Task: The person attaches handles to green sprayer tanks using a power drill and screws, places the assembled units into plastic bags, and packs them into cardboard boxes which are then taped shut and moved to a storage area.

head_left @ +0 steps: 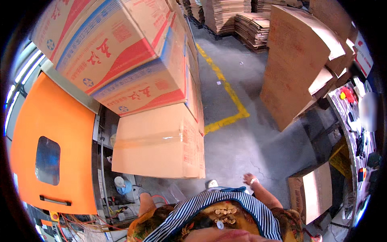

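nearest is the person's blue-and-white striped apron, worn over a patterned top. at the near left, a bare left forearm comes out beside the plain brown carton; its left hand cannot be made out, so i cannot tell how those fingers stand. the right hand, with a band on its wrist, hangs empty over the grey floor, fingers loosely parted. the plain brown carton sits left of centre, just ahead, taped across its face, with red-and-blue printed cartons stacked above it. farther left stands an orange machine door with a small window; at the right are a closed carton and a cluttered workbench. beyond, a yellow floor line runs between the cartons and upright cardboard sheets, with flat cardboard stacks farthest.
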A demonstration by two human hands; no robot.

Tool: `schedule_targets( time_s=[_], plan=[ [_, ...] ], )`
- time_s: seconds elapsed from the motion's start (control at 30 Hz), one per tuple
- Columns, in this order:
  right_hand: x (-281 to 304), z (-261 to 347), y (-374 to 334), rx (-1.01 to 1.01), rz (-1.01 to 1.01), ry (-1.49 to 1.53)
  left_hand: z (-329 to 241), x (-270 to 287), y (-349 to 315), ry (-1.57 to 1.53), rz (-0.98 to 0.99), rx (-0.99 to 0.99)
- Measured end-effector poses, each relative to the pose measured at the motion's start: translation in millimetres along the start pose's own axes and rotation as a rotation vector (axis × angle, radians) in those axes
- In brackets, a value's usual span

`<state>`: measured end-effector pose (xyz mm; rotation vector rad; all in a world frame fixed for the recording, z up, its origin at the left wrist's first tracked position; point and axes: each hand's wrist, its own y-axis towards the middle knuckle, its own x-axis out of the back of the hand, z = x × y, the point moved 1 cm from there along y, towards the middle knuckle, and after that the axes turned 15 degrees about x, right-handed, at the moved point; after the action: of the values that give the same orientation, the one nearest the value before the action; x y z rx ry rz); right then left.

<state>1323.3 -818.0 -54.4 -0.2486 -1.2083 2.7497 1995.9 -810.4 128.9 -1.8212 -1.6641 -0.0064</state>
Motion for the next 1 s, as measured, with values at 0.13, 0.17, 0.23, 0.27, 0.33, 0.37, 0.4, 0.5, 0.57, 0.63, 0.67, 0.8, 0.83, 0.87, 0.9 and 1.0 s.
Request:
schedule_targets(
  time_s=[0.13,0.17,0.23,0.27,0.33,0.37,0.4,0.5,0.57,0.63,0.67,0.8,0.83,0.87,0.9,1.0],
  plan=[
    [180,-159,-62,0.027,0.014,-0.194,57,19,-54,0.334,-0.064,-0.117],
    [226,-188,-80,0.004,-0.06,-0.201,80,5,-74,0.455,-0.019,-0.155],
    [284,-255,-118,-0.124,-0.304,0.106,113,-27,-125,0.743,0.131,-0.26],
    [303,-291,-139,-0.184,-0.436,0.312,133,-46,-154,0.913,0.232,-0.325],
    [326,-347,-176,-0.276,-0.641,0.635,186,-66,-202,1.266,0.484,-0.41],
    [335,-378,-197,-0.321,-0.698,0.747,219,-69,-221,1.441,0.631,-0.431],
    [336,-401,-213,-0.351,-0.725,0.858,246,-84,-248,1.586,0.808,-0.459],
    [323,-440,-221,-0.369,-0.685,1.12,305,-138,-322,1.807,1.242,-0.592],
    [311,-449,-205,-0.264,-0.784,1.195,332,-217,-394,1.699,1.485,-0.851],
    [324,-419,-200,-0.127,-0.789,1.052,325,-262,-576,1.751,1.025,-1.235],
    [308,-387,-173,-0.039,-0.697,0.961,295,-297,-630,1.508,1.088,-1.324],
    [355,-327,-163,0.152,-0.672,0.574,242,-387,-890,0.618,1.281,-1.543],
    [373,-316,-168,0.148,-0.707,0.458,225,-405,-952,0.554,1.192,-1.535],
    [403,-342,-173,0.18,-0.769,0.467,215,-435,-997,0.375,1.17,-1.515],
    [422,-343,-172,0.175,-0.836,0.526,198,-462,-1039,0.23,1.058,-1.545],
    [464,-361,-226,0.025,-1.097,0.943,188,-508,-1140,0.053,0.888,-1.49]
  ],
)
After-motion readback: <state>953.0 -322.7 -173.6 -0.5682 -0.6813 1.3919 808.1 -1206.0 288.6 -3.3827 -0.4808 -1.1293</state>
